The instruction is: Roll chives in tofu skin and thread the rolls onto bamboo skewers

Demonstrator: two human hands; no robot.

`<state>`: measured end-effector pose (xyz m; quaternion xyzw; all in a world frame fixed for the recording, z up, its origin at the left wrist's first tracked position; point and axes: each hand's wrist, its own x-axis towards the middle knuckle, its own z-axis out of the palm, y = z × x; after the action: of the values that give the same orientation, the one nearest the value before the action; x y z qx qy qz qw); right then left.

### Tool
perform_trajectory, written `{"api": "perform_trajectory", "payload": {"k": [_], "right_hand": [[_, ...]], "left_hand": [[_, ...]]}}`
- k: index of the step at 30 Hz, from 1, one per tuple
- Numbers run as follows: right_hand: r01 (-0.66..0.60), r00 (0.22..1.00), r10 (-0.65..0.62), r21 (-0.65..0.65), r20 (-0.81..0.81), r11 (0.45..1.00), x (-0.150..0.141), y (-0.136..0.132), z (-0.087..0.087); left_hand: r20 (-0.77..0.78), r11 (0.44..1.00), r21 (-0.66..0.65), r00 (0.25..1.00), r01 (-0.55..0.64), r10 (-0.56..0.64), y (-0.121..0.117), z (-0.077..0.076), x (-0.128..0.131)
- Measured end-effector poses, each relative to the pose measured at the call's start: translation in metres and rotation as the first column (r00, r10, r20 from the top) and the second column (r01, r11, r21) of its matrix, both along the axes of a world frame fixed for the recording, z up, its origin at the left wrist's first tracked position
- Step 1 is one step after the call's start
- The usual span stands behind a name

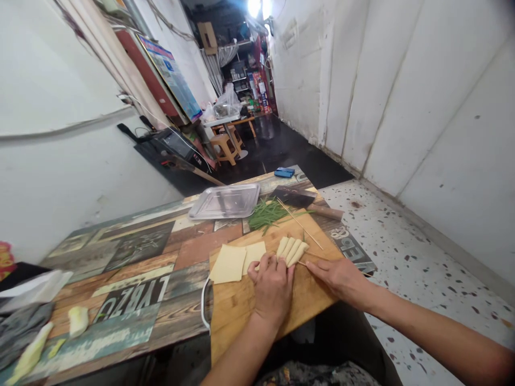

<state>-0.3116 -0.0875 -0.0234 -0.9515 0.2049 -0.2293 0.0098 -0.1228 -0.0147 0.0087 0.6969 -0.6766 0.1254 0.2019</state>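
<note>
On the wooden cutting board [229, 311], several pale yellow rolls [293, 250], which look like rolled tofu sheets, lie side by side. My left hand [273, 284] presses its fingers onto the near end of these rolls. My right hand [338, 276] pinches a thin bamboo skewer [301, 263] at the rolls' right side; the skewer's tip shows a little past their left. Flat square tofu sheets [229, 262] are spread left of my left hand, partly overlapping. Behind the rolls, a second skewer [300, 223] slants across the board near a pile of cut green chives [267, 213].
A metal tray [225, 201] stands behind the board. Right of it lies a cleaver [293, 196] with a wooden handle, and a blue box [284, 172] sits at the table's far end. Vegetable pieces [78, 320] and a grey cloth [24, 327] lie at the left.
</note>
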Motion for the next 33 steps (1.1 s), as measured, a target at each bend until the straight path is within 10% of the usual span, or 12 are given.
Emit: {"api": "perform_trajectory", "payload": {"k": [16, 33], "right_hand": [[0.003, 1.000, -0.003, 0.006, -0.016, 1.000, -0.066, 0.019, -0.013], [0.204, 0.979, -0.204, 0.001, 0.025, 0.979, 0.005, 0.020, 0.005]], "left_hand": [[-0.055, 1.000, -0.014, 0.998, 0.008, -0.009, 0.001, 0.001, 0.002], [-0.088, 0.998, -0.032, 0.994, 0.057, -0.060, 0.000, -0.005, 0.009]]}}
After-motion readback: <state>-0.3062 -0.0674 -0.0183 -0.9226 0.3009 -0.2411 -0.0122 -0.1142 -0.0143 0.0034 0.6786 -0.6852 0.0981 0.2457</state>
